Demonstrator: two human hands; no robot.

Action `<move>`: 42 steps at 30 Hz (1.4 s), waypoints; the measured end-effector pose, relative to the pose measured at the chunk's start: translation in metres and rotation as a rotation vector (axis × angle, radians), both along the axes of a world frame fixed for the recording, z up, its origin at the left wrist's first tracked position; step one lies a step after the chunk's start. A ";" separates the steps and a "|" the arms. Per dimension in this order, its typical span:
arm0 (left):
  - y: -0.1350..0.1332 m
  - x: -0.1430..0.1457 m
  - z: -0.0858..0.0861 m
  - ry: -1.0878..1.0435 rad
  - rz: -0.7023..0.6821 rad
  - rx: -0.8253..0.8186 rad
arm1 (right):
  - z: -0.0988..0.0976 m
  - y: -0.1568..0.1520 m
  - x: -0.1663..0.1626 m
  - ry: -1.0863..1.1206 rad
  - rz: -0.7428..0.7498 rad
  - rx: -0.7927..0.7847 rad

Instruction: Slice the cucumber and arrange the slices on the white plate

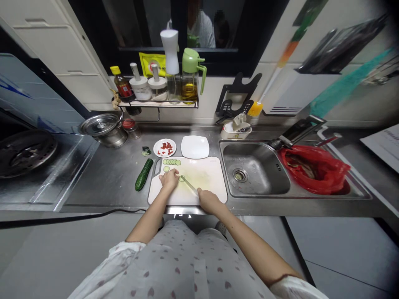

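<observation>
My right hand (pixel 209 202) is closed around the handle of a knife (pixel 190 186), whose blade points up and left over the white cutting board (pixel 215 176). By the blade's tip is a round cucumber slice (pixel 182 178), with the bent fingers of my left hand (pixel 170 180) closed at its left edge. Part of that grip is hidden. Several overlapping cucumber slices (pixel 172 162) form a row at the board's upper left, and a single slice (pixel 166 169) lies below them. Left of the board rests a dark green cucumber (pixel 144 175).
Behind the board stand a plate of chopped red pieces (pixel 165 148) and a white plate (pixel 195 147). Cucumber trimmings (pixel 146 150) and a lidded steel pot (pixel 106 129) are at left. On the right, the sink (pixel 255 166) adjoins a red plastic bag (pixel 314 169). A condiment rack (pixel 158 104) hangs above.
</observation>
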State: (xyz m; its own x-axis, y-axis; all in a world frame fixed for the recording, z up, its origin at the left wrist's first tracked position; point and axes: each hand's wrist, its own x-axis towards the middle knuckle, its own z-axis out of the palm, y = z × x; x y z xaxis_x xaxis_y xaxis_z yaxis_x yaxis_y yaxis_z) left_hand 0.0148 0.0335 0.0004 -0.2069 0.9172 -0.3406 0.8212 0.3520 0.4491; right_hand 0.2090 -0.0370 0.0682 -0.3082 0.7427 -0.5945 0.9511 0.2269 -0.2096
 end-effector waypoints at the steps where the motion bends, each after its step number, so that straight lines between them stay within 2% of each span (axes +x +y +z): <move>1: 0.000 0.000 0.000 -0.002 0.001 -0.001 | 0.000 0.000 0.000 -0.004 0.000 -0.001; 15: -0.001 0.001 0.004 0.002 -0.001 -0.005 | 0.001 0.007 -0.001 -0.051 0.061 0.043; 27: 0.001 0.000 -0.002 0.003 0.005 0.001 | 0.013 0.019 -0.002 -0.117 0.140 0.110; 34: 0.000 0.000 0.001 0.014 0.002 -0.006 | 0.016 0.026 -0.001 -0.135 0.166 0.136; 42: -0.001 0.000 0.001 -0.012 0.011 0.004 | 0.007 0.024 0.021 -0.073 0.129 0.134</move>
